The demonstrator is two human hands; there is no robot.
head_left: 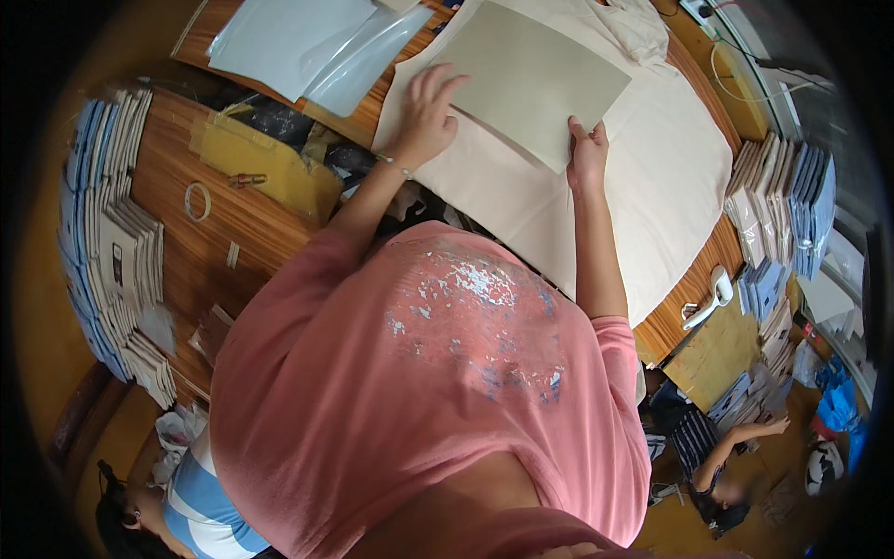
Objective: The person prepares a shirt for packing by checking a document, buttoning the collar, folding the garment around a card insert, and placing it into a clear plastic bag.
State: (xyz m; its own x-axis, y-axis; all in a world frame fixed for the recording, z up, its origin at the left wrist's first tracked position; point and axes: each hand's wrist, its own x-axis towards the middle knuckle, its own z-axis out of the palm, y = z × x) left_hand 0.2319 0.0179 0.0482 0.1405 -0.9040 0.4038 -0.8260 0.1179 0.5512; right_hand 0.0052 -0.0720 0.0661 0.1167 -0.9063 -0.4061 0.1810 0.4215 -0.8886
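A cream cloth garment point(643, 196) lies spread on the wooden table in front of me, with part of it bunched at the far edge. Over it is a flat grey-beige cardboard sheet point(531, 79). My right hand point(588, 154) pinches the sheet's near right corner, thumb on top and the other fingers mostly hidden. At the sheet's left edge, my left hand point(428, 116) is open with its fingers apart over the cloth. Its fingertips come close to the sheet; whether they touch it I cannot tell.
Clear plastic bags point(289, 42) lie at the far left. Stacks of folded, bagged garments point(121, 242) line the left side, with more garment stacks point(768, 200) at right. A white handheld scanner point(715, 296) and a tape roll point(197, 201) lie nearby. Other people sit at lower left and lower right.
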